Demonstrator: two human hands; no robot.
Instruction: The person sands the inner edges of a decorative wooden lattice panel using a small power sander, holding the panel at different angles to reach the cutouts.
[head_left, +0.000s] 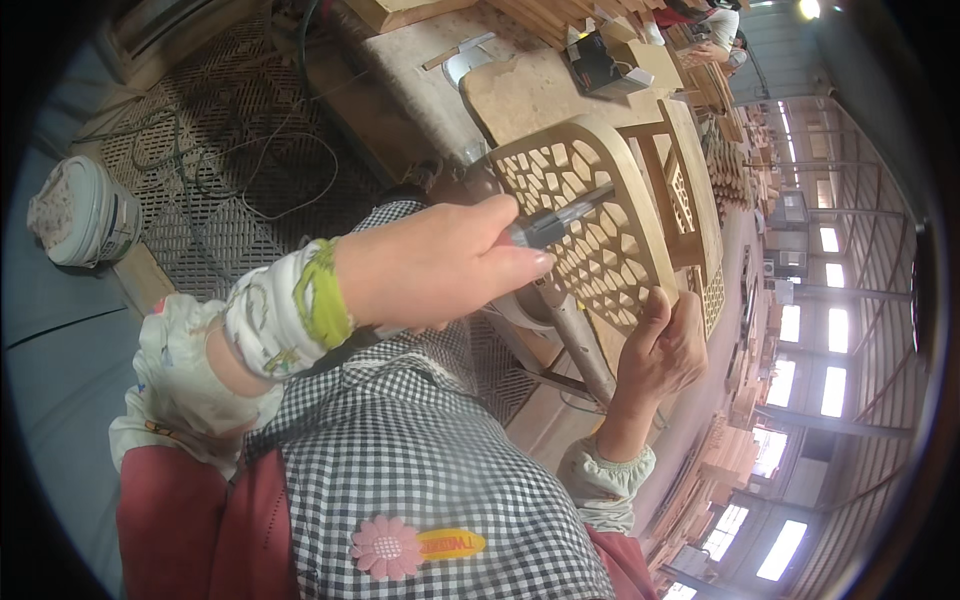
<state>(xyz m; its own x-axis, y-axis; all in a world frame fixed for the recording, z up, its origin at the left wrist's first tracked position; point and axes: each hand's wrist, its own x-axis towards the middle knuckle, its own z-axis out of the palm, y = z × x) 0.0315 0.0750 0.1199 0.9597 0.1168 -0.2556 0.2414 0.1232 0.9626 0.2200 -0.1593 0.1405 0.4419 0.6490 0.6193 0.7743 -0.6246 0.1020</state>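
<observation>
My left hand (pixel 440 260) is closed around a dark grey hand tool (pixel 550 228) with a narrow dark tip; its exact kind is unclear. The tip lies over a carved wooden lattice panel (pixel 652 215), a pale frame with rounded corners and many pebble-shaped openings. Thumb and fingers of my right hand (pixel 665 350) grip the panel's near right corner. The panel leans at a tilt above the workbench. Behind it appears another wooden frame (pixel 680 145) with similar lattice work. Part of the panel's left side is hidden by my left hand.
A workbench (pixel 400 60) bears a board (pixel 520 100), an open black box (pixel 600 65) and a white dish (pixel 467 66). At left, a white bucket (pixel 110 225) stands by slatted floor matting (pixel 210 235) with loose cables. Another person's hand (pixel 710 52) shows at the far right, near stacked wood.
</observation>
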